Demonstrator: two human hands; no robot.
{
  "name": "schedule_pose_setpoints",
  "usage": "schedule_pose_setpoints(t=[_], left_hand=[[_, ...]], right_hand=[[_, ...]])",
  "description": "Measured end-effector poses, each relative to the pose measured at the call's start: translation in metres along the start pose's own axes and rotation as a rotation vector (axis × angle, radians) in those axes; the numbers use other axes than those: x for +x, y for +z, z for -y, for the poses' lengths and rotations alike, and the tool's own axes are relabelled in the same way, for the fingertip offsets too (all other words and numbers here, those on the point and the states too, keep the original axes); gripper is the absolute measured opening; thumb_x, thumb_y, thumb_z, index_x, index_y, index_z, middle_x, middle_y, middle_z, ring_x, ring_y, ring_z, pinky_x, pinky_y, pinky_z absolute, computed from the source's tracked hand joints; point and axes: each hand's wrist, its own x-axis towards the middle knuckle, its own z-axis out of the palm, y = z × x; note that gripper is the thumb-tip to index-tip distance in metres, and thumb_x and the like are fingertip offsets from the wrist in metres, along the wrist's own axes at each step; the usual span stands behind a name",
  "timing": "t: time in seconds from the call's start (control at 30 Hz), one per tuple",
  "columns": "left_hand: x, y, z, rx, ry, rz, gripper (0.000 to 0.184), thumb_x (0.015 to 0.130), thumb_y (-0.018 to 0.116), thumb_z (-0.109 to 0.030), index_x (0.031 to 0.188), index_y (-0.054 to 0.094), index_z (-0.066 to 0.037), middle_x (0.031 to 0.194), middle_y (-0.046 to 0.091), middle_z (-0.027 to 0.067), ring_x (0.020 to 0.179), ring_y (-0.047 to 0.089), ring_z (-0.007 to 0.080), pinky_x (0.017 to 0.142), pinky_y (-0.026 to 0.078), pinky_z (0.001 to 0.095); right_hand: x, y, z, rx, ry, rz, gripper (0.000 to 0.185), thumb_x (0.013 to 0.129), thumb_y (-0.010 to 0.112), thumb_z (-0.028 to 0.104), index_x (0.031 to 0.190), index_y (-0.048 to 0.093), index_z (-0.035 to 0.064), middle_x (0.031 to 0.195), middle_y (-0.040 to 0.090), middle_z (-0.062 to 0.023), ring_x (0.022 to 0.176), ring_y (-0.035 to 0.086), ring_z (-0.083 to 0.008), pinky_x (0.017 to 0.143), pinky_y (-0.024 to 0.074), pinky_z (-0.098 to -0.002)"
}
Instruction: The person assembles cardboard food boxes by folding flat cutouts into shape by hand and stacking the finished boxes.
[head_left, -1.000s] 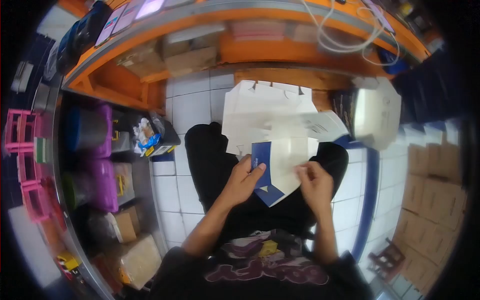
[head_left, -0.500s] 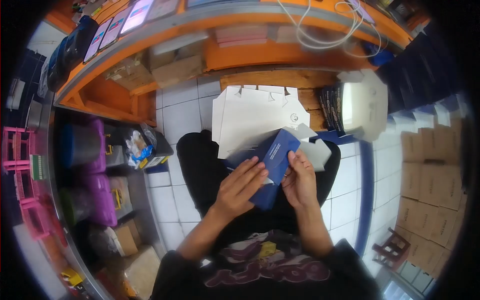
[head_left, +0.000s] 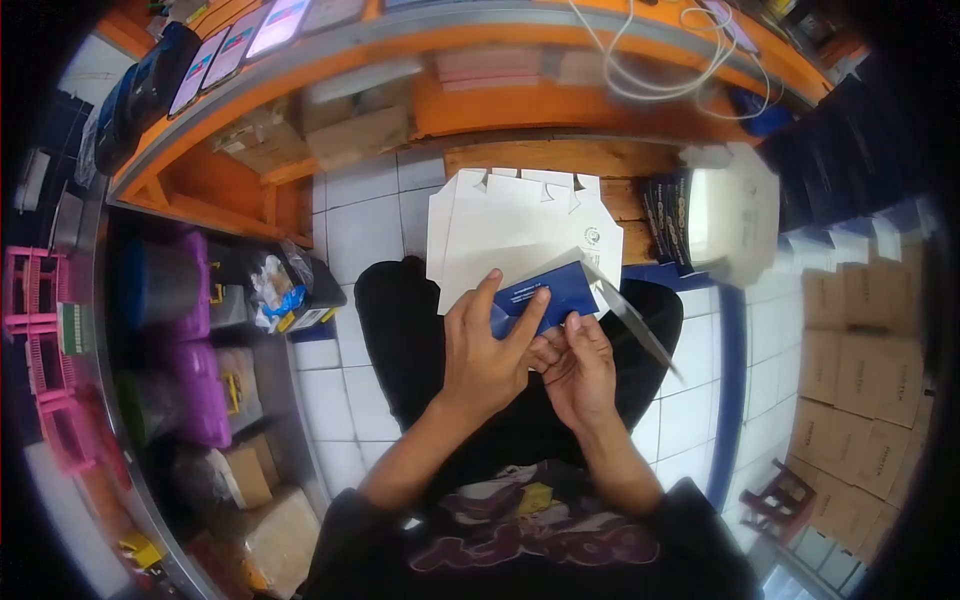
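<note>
Grasping the blue rectangular cardboard box [head_left: 558, 298], our left hand [head_left: 487, 352] spans its top, our right hand [head_left: 582, 372] its near edge (likely for steadiness). Flat white cardboard sheets [head_left: 510, 228] lie within reach.

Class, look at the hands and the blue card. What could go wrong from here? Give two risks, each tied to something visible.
First, the left hand spreads over the blue card while the right hand holds its lower edge, so uneven pressure might crease it. Second, the white sheets lie just beyond the hands and could be nudged out of line.
</note>
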Motion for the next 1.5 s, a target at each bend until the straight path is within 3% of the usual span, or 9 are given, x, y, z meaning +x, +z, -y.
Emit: schedule_pose_setpoints(t=[0.23,0.33,0.47,0.73,0.93,1.07,1.2,1.33,1.5], left_hand=[[-0.006,-0.01,0.002,-0.228,0.049,0.022,0.066,0.088,0.071,-0.032,0.147,0.053,-0.009,0.144,0.039,0.0356,0.128,0.044,0.0486,0.104,0.041,0.0539],[0.005,-0.021,-0.007,0.025,0.232,-0.246,0.043,0.082,0.078,-0.031,0.118,0.071,-0.01,0.125,0.055,0.0178,0.115,0.053,0.0378,0.099,0.044,0.0522],[0.007,-0.031,-0.018,0.047,0.239,-0.229,0.027,0.079,0.08,-0.021,0.104,0.077,-0.01,0.091,0.069,-0.0006,0.095,0.062,0.0206,0.087,0.048,0.0428],[0.0,-0.011,-0.026,-0.202,0.176,-0.198,0.029,0.078,0.081,-0.015,0.105,0.075,-0.005,0.104,0.076,0.0083,0.082,0.072,0.0222,0.082,0.053,0.0389],[0.007,-0.011,-0.003,-0.4,-0.08,0.012,0.03,0.071,0.086,-0.003,0.098,0.079,-0.012,0.127,0.064,0.0134,0.126,0.055,0.035,0.092,0.052,0.042],[-0.015,0.019,0.033,-1.009,-0.483,0.069,0.055,0.08,0.083,-0.008,0.13,0.06,-0.005,0.135,0.059,0.0163,0.123,0.058,0.0259,0.104,0.047,0.0376],[-0.028,0.022,0.045,-1.509,-0.993,0.011,0.05,0.088,0.081,-0.019,0.128,0.055,-0.002,0.132,0.059,0.01,0.12,0.058,0.0171,0.099,0.048,0.0311],[-0.019,0.028,0.025,-1.451,-0.542,0.135,0.048,0.094,0.075,-0.021,0.133,0.052,-0.003,0.138,0.057,0.0112,0.124,0.057,0.0193,0.099,0.048,0.0326],[-0.003,0.023,0.004,-1.452,-0.671,0.204,0.041,0.099,0.069,-0.015,0.133,0.05,-0.003,0.136,0.057,0.0133,0.122,0.058,0.0211,0.1,0.048,0.0322]], right_hand=[[0.007,-0.043,-0.013,-0.708,-0.272,0.087,0.028,0.1,0.066,0.014,0.125,0.062,0.0011,0.103,0.072,-0.0052,0.086,0.068,-0.0155,0.075,0.055,-0.0322],[0.0,-0.065,-0.019,-1.601,-0.834,0.161,0.04,0.092,0.075,0.019,0.127,0.062,0.0031,0.108,0.072,-0.0098,0.09,0.07,-0.0268,0.078,0.0559,-0.0391],[-0.02,-0.048,-0.011,-1.426,-0.706,0.239,0.041,0.092,0.075,0.02,0.127,0.062,0.0036,0.111,0.07,-0.0109,0.093,0.069,-0.0281,0.081,0.0551,-0.0403],[-0.039,-0.029,0.007,-1.471,-0.649,0.378,0.042,0.091,0.075,0.023,0.127,0.062,0.0045,0.117,0.068,-0.0131,0.1,0.067,-0.0308,0.087,0.0536,-0.0429],[-0.025,-0.019,0.008,-1.641,-0.736,0.431,0.043,0.091,0.075,0.025,0.127,0.062,0.0053,0.121,0.066,-0.0148,0.106,0.066,-0.0328,0.091,0.0525,-0.0448],[-0.019,-0.009,0.018,-1.858,-0.847,0.479,0.044,0.091,0.074,0.026,0.128,0.062,0.0057,0.124,0.065,-0.0159,0.109,0.065,-0.0341,0.094,0.0517,-0.0461],[-0.035,-0.061,0.024,-1.778,-0.59,0.303,0.043,0.091,0.073,0.028,0.127,0.063,0.0076,0.128,0.063,-0.0169,0.114,0.063,-0.0366,0.1,0.0481,-0.0499],[-0.008,-0.135,0.052,-2.178,-1.033,0.099,0.034,0.088,0.068,0.016,0.122,0.068,0.0118,0.125,0.065,-0.0167,0.114,0.063,-0.0366,0.101,0.0488,-0.0506],[0.049,-0.132,0.155,-2.422,-1.166,-0.42,0.03,0.084,0.069,0.01,0.114,0.07,0.013,0.093,0.075,-0.0093,0.079,0.072,-0.0301,0.067,0.058,-0.0387]])
